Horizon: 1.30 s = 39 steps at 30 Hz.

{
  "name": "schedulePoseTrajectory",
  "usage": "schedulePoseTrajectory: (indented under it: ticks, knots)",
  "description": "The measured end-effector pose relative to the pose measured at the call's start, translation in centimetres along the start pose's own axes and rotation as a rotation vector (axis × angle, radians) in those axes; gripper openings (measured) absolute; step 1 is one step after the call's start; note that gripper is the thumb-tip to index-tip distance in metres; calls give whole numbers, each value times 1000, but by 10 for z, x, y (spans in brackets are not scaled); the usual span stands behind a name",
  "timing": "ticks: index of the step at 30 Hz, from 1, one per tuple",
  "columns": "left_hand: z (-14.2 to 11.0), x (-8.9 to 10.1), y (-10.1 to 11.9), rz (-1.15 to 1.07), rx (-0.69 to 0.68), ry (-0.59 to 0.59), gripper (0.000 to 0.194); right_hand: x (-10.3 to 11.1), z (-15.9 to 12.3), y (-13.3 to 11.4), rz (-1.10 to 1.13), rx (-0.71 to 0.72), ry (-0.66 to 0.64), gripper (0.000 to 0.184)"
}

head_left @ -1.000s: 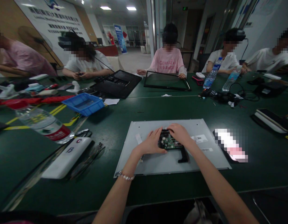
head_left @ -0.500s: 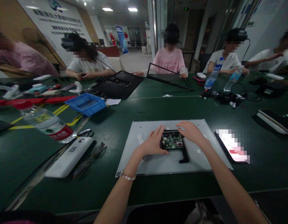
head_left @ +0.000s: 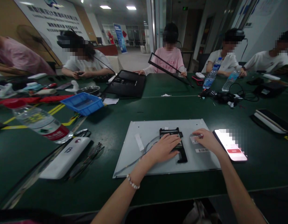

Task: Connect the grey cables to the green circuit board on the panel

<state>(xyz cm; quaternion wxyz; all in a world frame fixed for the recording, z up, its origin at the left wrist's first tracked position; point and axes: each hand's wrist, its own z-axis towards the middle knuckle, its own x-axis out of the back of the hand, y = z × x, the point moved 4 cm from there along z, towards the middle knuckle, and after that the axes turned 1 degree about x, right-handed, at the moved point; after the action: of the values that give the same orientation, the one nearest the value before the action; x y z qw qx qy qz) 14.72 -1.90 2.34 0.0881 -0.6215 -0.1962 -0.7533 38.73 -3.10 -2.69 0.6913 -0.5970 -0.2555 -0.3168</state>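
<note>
A light grey flat panel (head_left: pixel 148 165) lies on the table before me, with a black bracket (head_left: pixel 183 158) on top of it. My left hand (head_left: pixel 166 147) rests over the bracket, fingers stretched out and palm down, hiding most of its middle. A thin grey cable (head_left: pixel 131 163) runs from under that hand toward the panel's lower left corner. At the panel's right side, my right hand (head_left: pixel 204 140) has its fingers curled and pinched over a small white label (head_left: pixel 194 140); what they hold, if anything, is too small to make out.
A lit phone (head_left: pixel 230 144) lies right of the panel. To the left are a white power bank (head_left: pixel 64 158), eyeglasses (head_left: pixel 85 161), a water bottle (head_left: pixel 46 124) and a blue tray (head_left: pixel 83 109). Across the table, a person holds a black frame (head_left: pixel 169 69).
My left hand has moved right, onto the bracket, covering the green circuit board seen before. The right hand has left the bracket for the panel's right side. The grey cable now shows.
</note>
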Motion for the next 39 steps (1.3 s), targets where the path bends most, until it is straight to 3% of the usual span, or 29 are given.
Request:
schedulePoseTrajectory:
  ticks: [9, 17, 24, 30, 39]
  knots:
    - [1, -7, -2, -34, 7, -18, 45, 2, -6, 2, 11, -55, -30, 26]
    - [3, -9, -4, -11, 16, 8, 37, 0, -4, 3, 30, -46, 15, 19]
    - [3, -9, -4, 3, 19, 3, 37, 2, -7, 0, 67, -114, 65, 23]
    - [4, -6, -2, 15, 31, -12, 38, 4, -6, -5, 24, -42, 33, 17]
    - [4, -8, -3, 47, 39, -23, 39, 0, -8, -9, 117, -89, 0, 17]
